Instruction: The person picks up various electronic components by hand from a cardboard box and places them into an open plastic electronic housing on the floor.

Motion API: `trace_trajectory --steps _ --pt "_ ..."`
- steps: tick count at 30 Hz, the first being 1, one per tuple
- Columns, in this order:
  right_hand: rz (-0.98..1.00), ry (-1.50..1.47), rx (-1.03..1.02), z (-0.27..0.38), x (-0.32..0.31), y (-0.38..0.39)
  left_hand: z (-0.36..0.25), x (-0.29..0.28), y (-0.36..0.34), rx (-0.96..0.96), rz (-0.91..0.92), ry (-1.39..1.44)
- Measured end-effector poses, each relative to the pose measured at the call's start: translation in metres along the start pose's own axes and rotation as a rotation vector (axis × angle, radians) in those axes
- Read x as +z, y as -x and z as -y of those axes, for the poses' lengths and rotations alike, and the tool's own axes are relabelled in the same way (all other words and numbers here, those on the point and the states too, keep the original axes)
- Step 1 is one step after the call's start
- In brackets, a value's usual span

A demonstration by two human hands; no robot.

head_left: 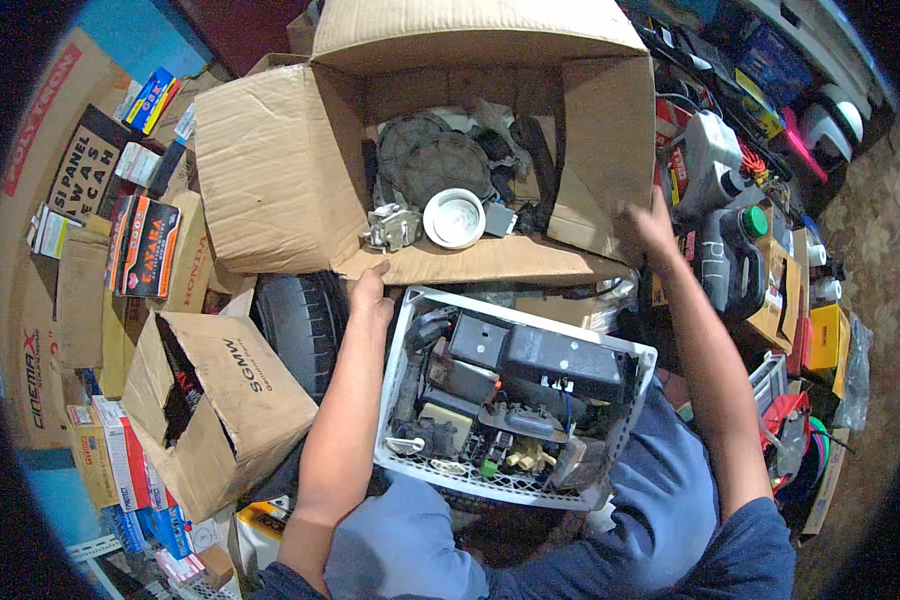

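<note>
A large open cardboard box (260,170) lies in front of me with its flaps spread. My left hand (368,292) is closed on its near flap, thumb on top and the other fingers hidden underneath. My right hand (652,228) grips the box's right flap, with the thumb in front and most fingers out of sight behind it. Inside are round, dark, mesh-like parts (432,165), a white round container (455,218), a silvery metal part (392,229) and a small grey block (499,219). Between my thighs rests a white plastic crate (398,340) filled with black, grey and beige parts.
A torn cardboard box (260,400) and a black tyre (300,325) stand at the left. Small product boxes (155,245) are stacked farther left. Along the right are a black jug (725,262) with a green cap, a grey jug (705,160) and other clutter.
</note>
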State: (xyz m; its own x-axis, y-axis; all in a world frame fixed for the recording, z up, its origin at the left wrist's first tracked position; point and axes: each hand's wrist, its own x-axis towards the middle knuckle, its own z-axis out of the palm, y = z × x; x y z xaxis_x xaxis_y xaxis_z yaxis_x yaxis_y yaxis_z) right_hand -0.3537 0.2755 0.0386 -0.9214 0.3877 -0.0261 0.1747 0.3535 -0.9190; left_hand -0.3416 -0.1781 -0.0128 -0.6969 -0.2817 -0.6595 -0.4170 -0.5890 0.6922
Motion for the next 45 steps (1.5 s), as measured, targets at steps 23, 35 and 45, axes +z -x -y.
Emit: trace_trajectory --steps 23,35,45 --pt "-0.237 -0.072 -0.391 -0.009 0.023 -0.042 -0.006 0.018 -0.049 -0.095 0.043 0.087" --pt "-0.299 0.061 -0.397 -0.012 0.035 0.011 0.008 -0.007 0.061 0.773 0.066 -0.557" --pt "-0.052 0.500 -0.435 -0.071 -0.017 0.055 -0.077 0.032 0.108 0.967 0.174 -0.235"
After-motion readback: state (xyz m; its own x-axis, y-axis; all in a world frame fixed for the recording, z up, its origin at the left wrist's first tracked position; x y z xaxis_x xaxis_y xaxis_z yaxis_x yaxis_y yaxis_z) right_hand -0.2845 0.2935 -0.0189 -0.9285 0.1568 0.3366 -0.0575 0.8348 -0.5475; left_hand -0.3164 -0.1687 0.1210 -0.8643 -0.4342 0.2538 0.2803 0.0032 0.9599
